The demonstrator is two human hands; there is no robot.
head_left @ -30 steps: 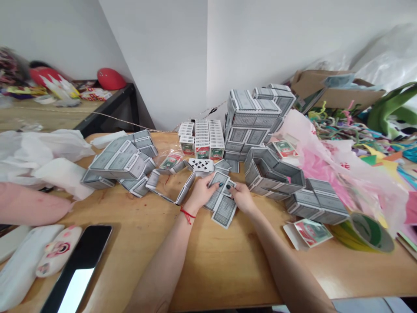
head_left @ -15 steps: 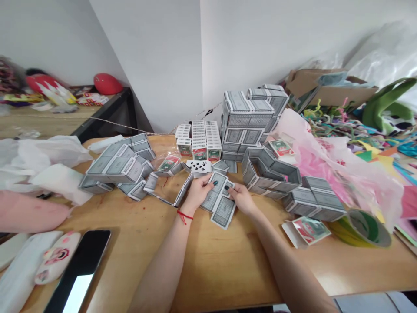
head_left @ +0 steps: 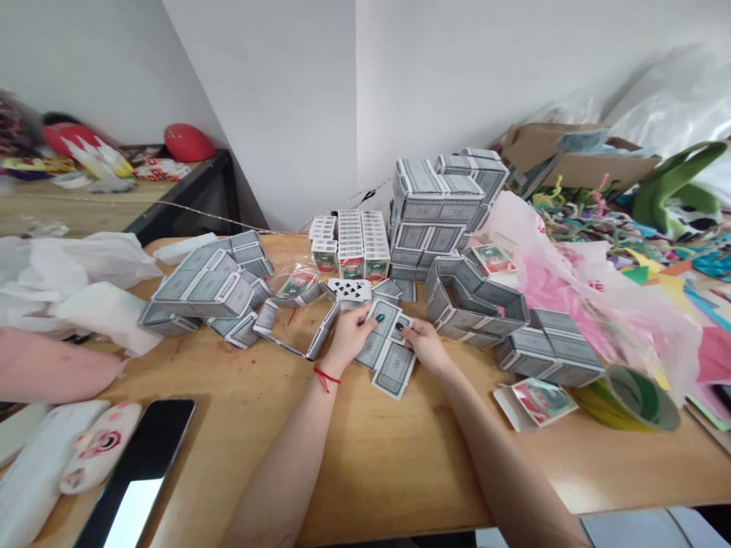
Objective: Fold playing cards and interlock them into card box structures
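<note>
Joined grey-backed playing cards [head_left: 394,371] lie in front of me, back side up. My left hand [head_left: 349,336], with a red string bracelet at the wrist, is closed on their left part, thumb on top. My right hand [head_left: 428,347] is closed on the right edge, its thumb pressing a smaller folded card piece. Behind the cards, a face-up spade card [head_left: 349,290] lies flat. An open ring of folded cards [head_left: 313,352] stands left of my left hand. Right of my right hand is a hollow card structure [head_left: 469,327].
A tall stack of card blocks [head_left: 426,205] stands at the back, beside rows of card boxes [head_left: 351,243]. More card blocks [head_left: 205,285] sit left. A phone [head_left: 142,464], an open card box [head_left: 540,405], a tape roll [head_left: 631,399] and another person's arm [head_left: 54,369] surround the area.
Both hands keep hold of the joined cards in almost the same pose. The whole view has shifted very slightly.
</note>
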